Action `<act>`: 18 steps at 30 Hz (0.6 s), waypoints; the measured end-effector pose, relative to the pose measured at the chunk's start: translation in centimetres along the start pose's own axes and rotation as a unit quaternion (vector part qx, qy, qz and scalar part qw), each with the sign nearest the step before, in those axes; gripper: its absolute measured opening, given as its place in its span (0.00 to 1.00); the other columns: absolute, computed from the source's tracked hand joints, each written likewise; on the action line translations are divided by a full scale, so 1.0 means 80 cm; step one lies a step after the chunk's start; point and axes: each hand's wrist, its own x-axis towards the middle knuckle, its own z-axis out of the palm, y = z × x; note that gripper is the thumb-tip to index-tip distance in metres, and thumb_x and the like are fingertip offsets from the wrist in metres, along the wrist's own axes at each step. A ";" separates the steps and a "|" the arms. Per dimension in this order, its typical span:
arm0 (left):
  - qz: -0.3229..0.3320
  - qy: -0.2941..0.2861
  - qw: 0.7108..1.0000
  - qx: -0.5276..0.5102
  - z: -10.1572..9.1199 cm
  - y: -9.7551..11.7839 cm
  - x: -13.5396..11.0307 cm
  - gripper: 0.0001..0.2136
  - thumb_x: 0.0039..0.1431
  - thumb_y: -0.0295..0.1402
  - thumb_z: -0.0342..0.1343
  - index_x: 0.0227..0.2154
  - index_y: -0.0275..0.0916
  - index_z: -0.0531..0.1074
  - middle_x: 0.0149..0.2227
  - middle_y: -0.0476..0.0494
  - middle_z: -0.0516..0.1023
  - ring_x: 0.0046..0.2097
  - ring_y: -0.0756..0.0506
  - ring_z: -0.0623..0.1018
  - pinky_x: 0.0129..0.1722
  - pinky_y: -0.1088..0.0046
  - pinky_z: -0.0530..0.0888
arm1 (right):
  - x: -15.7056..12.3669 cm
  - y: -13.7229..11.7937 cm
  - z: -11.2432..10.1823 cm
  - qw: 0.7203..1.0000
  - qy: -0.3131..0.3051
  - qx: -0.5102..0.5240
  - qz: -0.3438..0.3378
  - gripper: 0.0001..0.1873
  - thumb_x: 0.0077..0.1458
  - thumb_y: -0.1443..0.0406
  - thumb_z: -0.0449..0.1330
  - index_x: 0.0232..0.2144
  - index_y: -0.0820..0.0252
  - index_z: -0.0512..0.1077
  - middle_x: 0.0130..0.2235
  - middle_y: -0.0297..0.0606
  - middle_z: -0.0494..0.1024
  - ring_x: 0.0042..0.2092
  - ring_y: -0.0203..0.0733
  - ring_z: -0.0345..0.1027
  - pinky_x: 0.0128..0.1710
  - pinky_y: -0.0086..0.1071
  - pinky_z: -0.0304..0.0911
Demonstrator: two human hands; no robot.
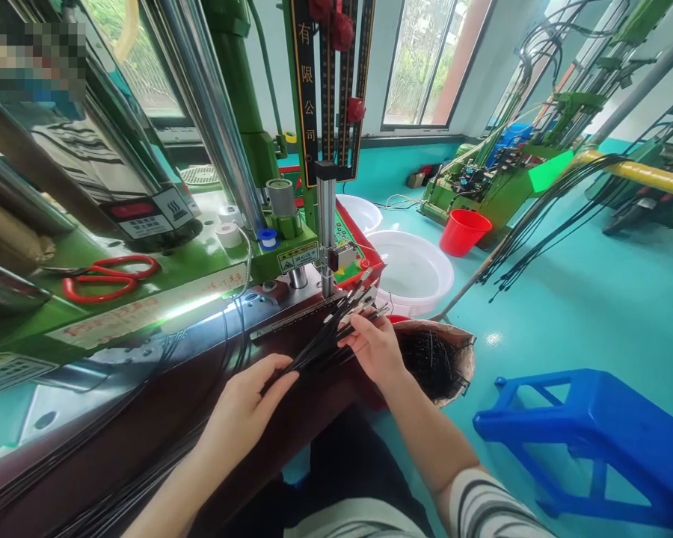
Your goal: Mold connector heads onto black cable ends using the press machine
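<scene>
A bundle of thin black cables (314, 345) with pale metallic tips runs across the dark red bench (202, 403). My left hand (256, 392) is closed round the bundle, thumb and fingers pinching it. Nearer the tips, my right hand (375, 345) grips the cable ends between thumb and fingers. Several tips fan out above and beyond my right hand. More black cables (140, 478) trail along the bench to the lower left.
A green press with red-handled scissors (112, 278) on its ledge stands at the left. Beside the bench is a sack (463, 359) of black pieces. White tubs (415, 265), a red bucket (464, 232) and a blue stool (594, 433) stand on the floor. Cables (516, 239) hang from a yellow bar.
</scene>
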 end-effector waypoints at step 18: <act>-0.045 -0.012 0.993 -0.107 -0.014 -0.005 0.001 0.16 0.54 0.46 0.47 0.38 0.40 0.66 0.22 0.51 0.70 0.19 0.52 0.66 0.19 0.78 0.64 | -0.001 0.006 -0.029 0.987 -0.127 -0.018 0.094 0.10 0.46 0.62 0.63 0.25 0.64 0.70 0.21 0.34 0.74 0.21 0.37 0.68 0.22 0.31 0.66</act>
